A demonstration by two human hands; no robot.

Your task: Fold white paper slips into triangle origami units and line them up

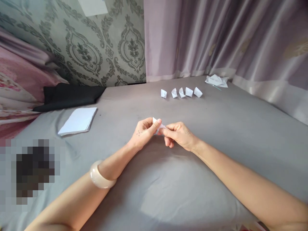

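Note:
Between my two hands is a small folded white paper [156,121], one pointed corner sticking up. My left hand [145,130] pinches it from the left, thumb lying across its front. From the right, my right hand [178,133] grips its lower edge between thumb and fingers, the other fingers curled below. The hands partly hide the paper, so its full shape cannot be made out. Beyond them stands a row of several small folded paper pieces [189,92], shaped like little boats or cups.
Grey sheet [120,106] covers the surface. At left lie a stack of white paper [78,121] and a black cloth [72,95]. Loose paper scraps [216,81] with a thin greenish stick [217,87] rest at back right, by the curtain [192,38]. A blurred patch fills the lower left.

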